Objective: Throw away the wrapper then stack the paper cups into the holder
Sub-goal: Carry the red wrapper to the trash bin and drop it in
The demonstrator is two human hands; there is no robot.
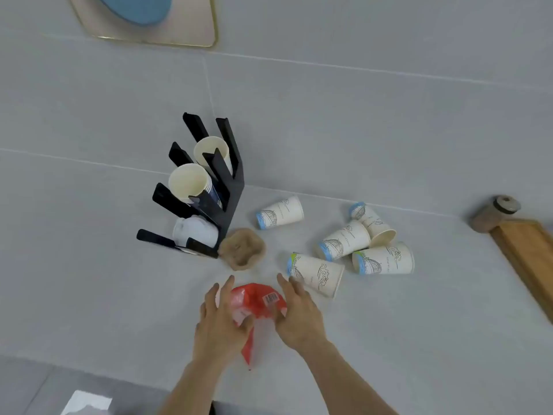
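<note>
We are on the first step, the wrapper: our left hand (pixel 220 322) and right hand (pixel 294 316) come in from the near edge of the worktop (pixel 389 130) and flank the red wrapper (pixel 257 307), which lies crumpled between them, just inside that edge. The left thumb and fingers look pinched on the wrapper's left side; the right hand is spread, palm down, touching its right side without closing on it. The wrapper's long axis runs from its bunched, barcoded end, toward the far edge, to a thin tail that points back at the near edge. The next move, as we judge it, calls for gathering the loose film into one hand so the tail does not trail, then carrying it off; we see no bin here, so where it goes we cannot tell. After that come the loose paper cups (pixel 344 239), five of them lying on their sides right of the middle, their mouths turned different ways. The black holder (pixel 230 202) stands left of the middle, already with cups in its upper slots, and a brown pulp tray (pixel 242 248) sits at its foot.
</note>
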